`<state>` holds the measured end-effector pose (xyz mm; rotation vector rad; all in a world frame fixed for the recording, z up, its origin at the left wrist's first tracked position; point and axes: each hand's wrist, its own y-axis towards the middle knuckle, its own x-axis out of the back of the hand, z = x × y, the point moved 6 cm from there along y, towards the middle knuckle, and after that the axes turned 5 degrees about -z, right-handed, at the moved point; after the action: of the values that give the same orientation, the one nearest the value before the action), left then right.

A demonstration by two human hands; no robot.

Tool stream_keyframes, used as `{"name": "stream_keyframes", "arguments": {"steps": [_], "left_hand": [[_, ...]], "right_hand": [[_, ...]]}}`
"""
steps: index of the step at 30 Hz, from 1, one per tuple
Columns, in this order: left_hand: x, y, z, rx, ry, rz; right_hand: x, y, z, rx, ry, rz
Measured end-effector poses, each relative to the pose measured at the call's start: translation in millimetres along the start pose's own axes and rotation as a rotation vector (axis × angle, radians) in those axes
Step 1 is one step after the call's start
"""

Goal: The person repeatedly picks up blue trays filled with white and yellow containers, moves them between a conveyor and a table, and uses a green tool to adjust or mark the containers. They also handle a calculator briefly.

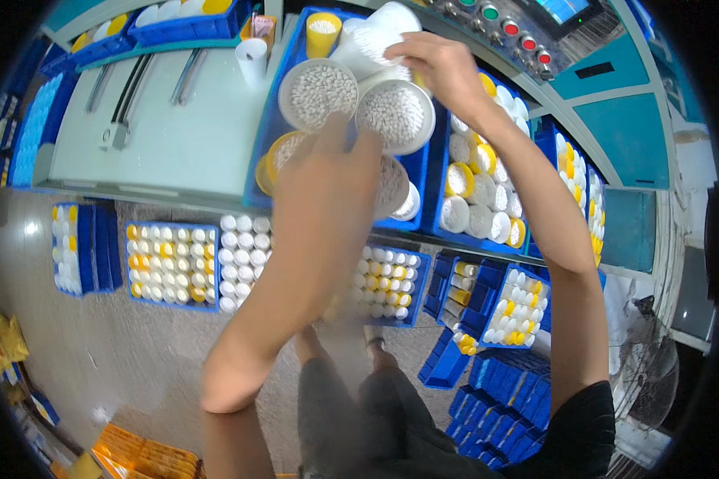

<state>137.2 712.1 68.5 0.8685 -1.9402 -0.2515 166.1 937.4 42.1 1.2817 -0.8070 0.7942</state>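
Note:
Round white tubs packed with cotton swabs stand in a blue crate on the bench, among them a left tub (319, 94) and a right tub (395, 116). Just in front of them, my left hand (335, 160) is smeared by motion, and its fingers are hard to read. My right hand (439, 68) is at the back of the crate, fingertips pressed together at a heap of white swabs (371, 48) beside a tilted white container (395, 16). What the fingertips pinch is too small to make out. A yellow cup (323, 36) of swabs stands at the back left.
A pale worktop (176, 136) with metal rails lies to the left, a white cup (252, 62) at its edge. Right of my crate is another crate (479, 188) of filled cups. A button panel (511, 28) rises behind. More filled crates (172, 263) stand on the floor.

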Motion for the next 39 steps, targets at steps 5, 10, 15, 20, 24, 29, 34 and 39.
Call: {"name": "stream_keyframes", "arguments": {"steps": [5,10,15,20,24,29,34,39], "left_hand": [[65.0,-114.6,-78.1,0.115,-0.024,0.108],[35.0,-270.4,-121.8,0.337,0.024,0.431],[-88.6,-435.1,-123.0,0.634,-0.081,0.671],[-253.2,-572.6,-83.1,0.674,-0.087,0.609],[-379.7,-651.2,-23.7,0.571,-0.008,0.500],[-470.5,-709.8,51.7,0.458,0.052,0.538],[-471.9,-729.6,74.5,0.493,0.097,0.602],[-470.0,-714.9,76.6,0.544,0.254,0.417]], "right_hand": [[113.4,-104.9,61.5,0.034,0.016,0.061],[144.0,-262.0,111.9,-0.218,0.293,0.443],[56.1,-415.6,130.3,-0.198,0.480,0.716],[-114.6,-552.6,125.5,-0.294,0.266,0.858],[-260.5,-624.2,123.5,-0.290,0.125,0.918],[-378.1,-660.1,134.4,-0.107,0.307,0.742],[-428.1,-667.9,160.0,0.041,0.361,0.708],[-447.2,-663.6,166.6,-0.167,0.144,0.928]]}}
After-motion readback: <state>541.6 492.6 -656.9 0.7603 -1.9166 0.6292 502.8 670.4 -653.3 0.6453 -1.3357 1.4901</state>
